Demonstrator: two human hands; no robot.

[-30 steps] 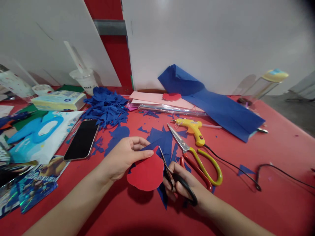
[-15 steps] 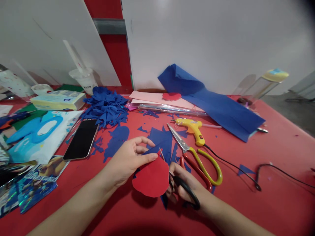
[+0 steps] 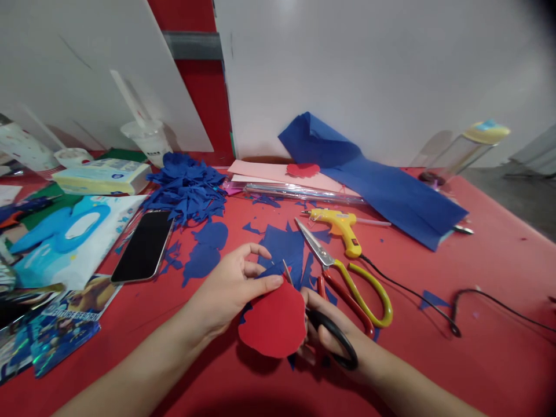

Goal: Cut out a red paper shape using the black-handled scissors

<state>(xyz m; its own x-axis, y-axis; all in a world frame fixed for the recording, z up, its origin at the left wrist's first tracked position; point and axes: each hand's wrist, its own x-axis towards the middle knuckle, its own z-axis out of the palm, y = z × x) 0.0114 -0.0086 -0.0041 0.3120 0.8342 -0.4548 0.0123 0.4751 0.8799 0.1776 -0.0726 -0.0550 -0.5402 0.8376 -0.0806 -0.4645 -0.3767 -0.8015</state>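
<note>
My left hand [image 3: 243, 284] pinches a round red paper piece [image 3: 273, 324] with a wavy edge by its top, thumb on the front. Blue paper shows behind the red piece along its left and upper edges. My right hand [image 3: 330, 321] is closed on black-handled scissors [image 3: 336, 336]; a blade tip pokes up past the red piece's upper right edge, and the rest of the blades is hidden behind it. Under my hands lies a cut blue sheet [image 3: 284, 246]. Scissors with yellow and red handles [image 3: 377, 289] rest just beyond my right hand.
A yellow glue gun [image 3: 341, 223] with a black cord lies behind the yellow-and-red scissors. Blue scraps [image 3: 186, 185] are heaped at back left, near a phone [image 3: 143, 246] and a cup [image 3: 147, 139]. Long blue paper [image 3: 382, 185] leans at the back, beside pink sheets [image 3: 260, 171].
The red piece and both hands have shifted slightly to the right and down. The black-handled scissors have moved along with my right hand.
</note>
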